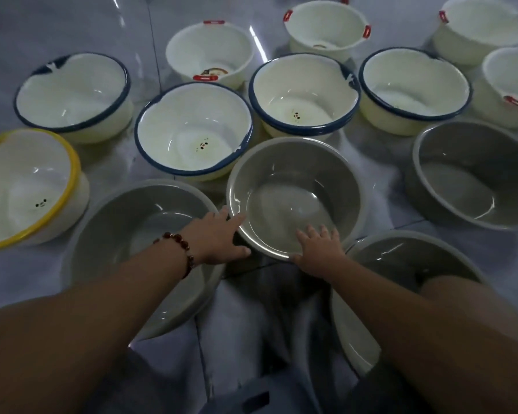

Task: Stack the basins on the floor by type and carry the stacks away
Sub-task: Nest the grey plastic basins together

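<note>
Head view, contents listed largest to smallest.

Floor (72, 22): pale, glossy tile, carrying every item below.

Grey basins, four in sight: centre basin (296, 195), tilted up on its near rim; near-left basin (126, 231), partly under the left forearm; near-right basin (401, 258), partly under the right forearm; far-right basin (476, 174). Plain thin-walled plastic by the look of it, so judged light, slightly flexible and smooth to the touch. Rolled rim is the sound place to take hold, one hand on each side.

Blue-rimmed cream basins, four: (72, 91), (192, 130), (302, 91), (413, 88), in a row beyond the grey ones. The third may already be two nested; the doubled rim is blurred.

Yellow-rimmed basin (27, 186): single, far left, tilted.

White basins with red handle tabs, at least four: (210, 49), (326, 22), (482, 25), (509, 82), furthest back.

Left hand (216, 237): fingers extended along the left outer rim of the centre basin, thumb low beneath; pressing against it, no closed grasp seen.

Right hand (319, 249): fingers spread flat over the near rim into the bowl, thumb outside below the edge; resting on it, not clenched.

Bead bracelet (180, 249): dark red, on the left wrist.

Status, judged: grey sorting begins with the centre basin, likely to nest into a neighbour.
</note>
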